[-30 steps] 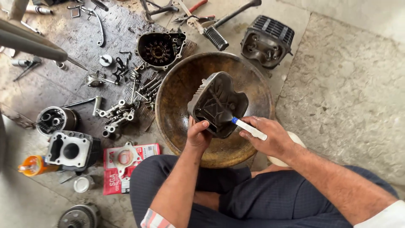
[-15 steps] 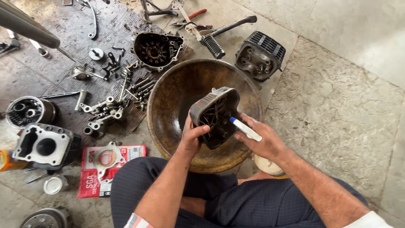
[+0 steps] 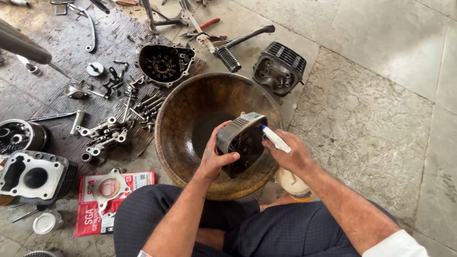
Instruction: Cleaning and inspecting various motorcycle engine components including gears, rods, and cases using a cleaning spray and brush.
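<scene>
My left hand [image 3: 215, 157] grips a dark, greasy engine cover [image 3: 243, 140] by its left edge and holds it tilted over a large rusty metal basin [image 3: 181, 123]. My right hand [image 3: 290, 154] holds a white brush handle [image 3: 275, 138] with its blue tip touching the cover's upper right edge. Dark liquid lies in the basin's bottom. A cream-coloured container [image 3: 294, 186] stands just under my right wrist.
A finned cylinder head [image 3: 280, 69] and a kick lever [image 3: 238, 45] lie beyond the basin. A round engine casing [image 3: 164, 64], several bolts, rocker parts [image 3: 102, 133], a cylinder block [image 3: 33, 177] and a red gasket packet [image 3: 102, 197] cover the mat at left. Stone paving is on the right.
The view has shifted right and down. The engine cover has turned a little in my left hand, and the brush stays at its upper edge.
</scene>
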